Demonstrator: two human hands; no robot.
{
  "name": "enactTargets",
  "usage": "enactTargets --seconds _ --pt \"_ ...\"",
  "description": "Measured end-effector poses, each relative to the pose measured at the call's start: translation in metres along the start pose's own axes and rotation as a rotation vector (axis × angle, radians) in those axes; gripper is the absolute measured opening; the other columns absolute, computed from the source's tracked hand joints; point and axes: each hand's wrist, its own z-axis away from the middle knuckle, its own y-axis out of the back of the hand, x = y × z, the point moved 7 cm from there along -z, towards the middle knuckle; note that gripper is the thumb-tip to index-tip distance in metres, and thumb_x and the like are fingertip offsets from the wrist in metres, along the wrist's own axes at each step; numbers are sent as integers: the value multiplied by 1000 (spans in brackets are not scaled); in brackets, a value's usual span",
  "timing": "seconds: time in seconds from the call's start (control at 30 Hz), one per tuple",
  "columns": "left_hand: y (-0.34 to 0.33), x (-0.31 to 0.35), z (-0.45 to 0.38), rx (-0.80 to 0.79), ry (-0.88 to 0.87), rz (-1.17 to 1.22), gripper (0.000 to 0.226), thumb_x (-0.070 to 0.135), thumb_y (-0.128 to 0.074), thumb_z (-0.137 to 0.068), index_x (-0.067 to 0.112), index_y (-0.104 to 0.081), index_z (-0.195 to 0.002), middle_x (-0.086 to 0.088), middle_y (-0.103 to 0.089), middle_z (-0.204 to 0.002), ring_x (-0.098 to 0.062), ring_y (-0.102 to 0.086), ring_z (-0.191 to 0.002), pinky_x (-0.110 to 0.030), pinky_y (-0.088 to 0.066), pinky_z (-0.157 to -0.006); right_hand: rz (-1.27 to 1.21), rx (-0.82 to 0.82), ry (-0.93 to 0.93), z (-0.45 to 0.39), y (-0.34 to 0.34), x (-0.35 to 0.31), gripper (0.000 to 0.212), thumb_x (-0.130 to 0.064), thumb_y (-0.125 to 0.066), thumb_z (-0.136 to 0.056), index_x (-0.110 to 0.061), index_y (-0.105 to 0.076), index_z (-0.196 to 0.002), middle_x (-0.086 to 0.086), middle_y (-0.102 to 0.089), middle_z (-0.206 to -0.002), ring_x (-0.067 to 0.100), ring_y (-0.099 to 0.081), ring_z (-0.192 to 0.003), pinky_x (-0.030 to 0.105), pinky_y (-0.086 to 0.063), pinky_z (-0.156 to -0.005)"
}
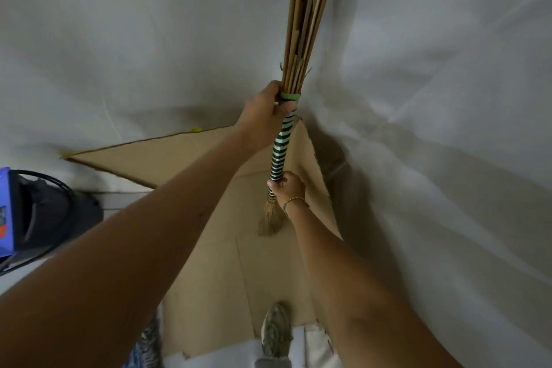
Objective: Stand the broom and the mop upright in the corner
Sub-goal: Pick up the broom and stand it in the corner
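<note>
A straw broom [304, 33] stands nearly upright in the corner where two white-draped walls meet. Its long bristle sticks point up past the top of the frame. Its handle [280, 146], wrapped in green and black stripes, points down, with a frayed tuft [270, 219] just above the cardboard [215, 272] on the floor. My left hand [265, 112] grips the top of the wrapped handle just under a green band. My right hand [288, 188], with a beaded bracelet at the wrist, grips the handle's lower end. No mop is in view.
A blue and black machine [33, 212] with a dark cable sits on the floor at the left. White sheeting [433, 98] covers both walls. My right shoe [276, 330] stands on the cardboard's near edge; my left shoe [149, 343] shows at the bottom.
</note>
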Motion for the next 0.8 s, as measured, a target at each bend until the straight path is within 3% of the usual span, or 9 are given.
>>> enactTargets --seconds 0.2,0.33,0.43,0.5,0.6,0.67,0.73,0.8 --pt "1 -20 3 -66 126 20 39 16 -39 -99 6 -39 -137 -11 -56 -124 -25 -53 -118 -31 -43 -96 -25 112 -87 -7 4 5 31 -13 -62 -86 1 -61 -114 19 -68 -111 33 -63 -106 34 -48 -86" --pt "16 -27 23 -102 144 -65 49 15 -38 -99 6 -26 -146 -14 -42 -149 -28 -37 -139 -41 -30 -116 -10 205 -123 19 15 -1 40 -5 -56 -88 1 -50 -128 19 -59 -128 33 -54 -121 36 -45 -99" --pt "45 -35 60 -59 167 -100 36 11 -38 -99 6 -43 -134 -14 -50 -136 -26 -45 -128 -30 -35 -107 26 253 -84 62 17 -13 37 -3 -53 -89 2 -53 -126 20 -60 -127 34 -54 -121 34 -42 -100" --pt "66 -40 98 -46 183 -128 31 11 -38 -98 9 -46 -128 -11 -52 -124 -23 -48 -119 -26 -36 -95 107 199 0 94 5 -24 35 -7 -53 -89 2 -57 -122 21 -61 -125 33 -56 -118 35 -41 -101" --pt "105 -52 160 27 227 -179 35 19 -42 -97 9 -47 -130 -16 -54 -131 -28 -51 -122 -30 -37 -100 262 20 100 148 -30 -46 41 -16 -51 -91 -2 -52 -130 18 -56 -134 29 -53 -124 32 -38 -105" --pt "137 -62 221 71 258 -206 46 24 -43 -98 7 -39 -141 -14 -48 -144 -29 -47 -131 -31 -34 -107 403 -113 231 202 -61 -67 46 -20 -46 -95 -3 -43 -137 16 -47 -143 27 -43 -133 31 -31 -109" --pt "164 -76 280 89 285 -256 49 27 -41 -99 8 -36 -143 -16 -48 -144 -31 -49 -130 -35 -36 -107 566 -208 359 251 -91 -79 49 -25 -37 -98 -3 -33 -141 16 -37 -150 29 -33 -139 36 -26 -113" --pt "198 -96 365 129 339 -299 50 27 -41 -99 9 -33 -145 -20 -52 -139 -34 -50 -127 -38 -37 -106 743 -313 455 320 -131 -80 54 -33 -25 -100 -9 -15 -148 12 -15 -159 30 -11 -146 43 -16 -119"
